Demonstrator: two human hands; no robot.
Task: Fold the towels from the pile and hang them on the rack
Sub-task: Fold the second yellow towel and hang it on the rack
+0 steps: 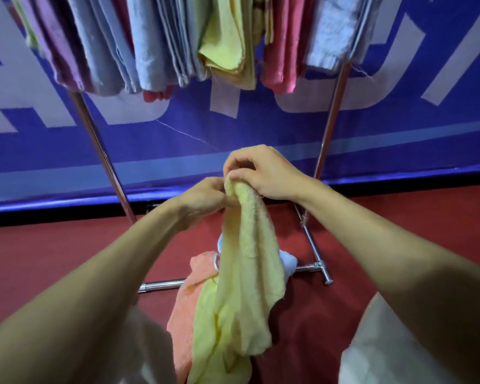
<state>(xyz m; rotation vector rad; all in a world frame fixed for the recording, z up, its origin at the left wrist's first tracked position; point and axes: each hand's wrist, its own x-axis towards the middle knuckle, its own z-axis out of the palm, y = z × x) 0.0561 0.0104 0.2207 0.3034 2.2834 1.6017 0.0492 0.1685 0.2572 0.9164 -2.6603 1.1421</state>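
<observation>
1. My left hand [205, 195] and right hand [263, 173] pinch the towel's [247, 273] top edge; it hangs over the near pile [186, 297].
2. Bare floor [67, 259] lies left of the pile, and the full rack [330, 117] stands far.
3. The banner's [261, 126] letters are cut off and unreadable.

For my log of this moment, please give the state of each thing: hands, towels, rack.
yellow towel: held up, hanging loose, not folded.
left hand: pinches the yellow towel near its top.
right hand: pinches the yellow towel's top edge.
orange towel: crumpled, lying under the yellow towel.
white towel: crumpled, mostly hidden.
rack: standing, crowded with hung towels.
</observation>
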